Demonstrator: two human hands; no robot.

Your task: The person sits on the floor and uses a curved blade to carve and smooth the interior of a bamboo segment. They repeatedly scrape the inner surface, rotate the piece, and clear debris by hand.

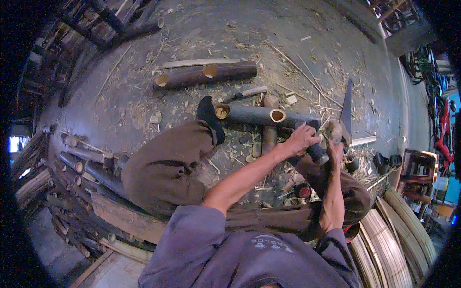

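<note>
Bamboo pole (249, 115) lies left to right across a bamboo crosspiece (269, 139), probably raised off the floor for clearance; the dark-clad foot (210, 119) at its left end likely steadies it. The left hand (304, 138) is by its right end, grip unclear; the right hand (335, 150) grasps a saw (346, 104), blade pointing far.

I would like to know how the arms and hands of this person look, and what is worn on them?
Both the left hand and the right hand look bare, with no glove, ring or watch that I can make out. The forearms are uncovered too. The left sleeve and right sleeve are short, loose and dull purple-grey.
</note>
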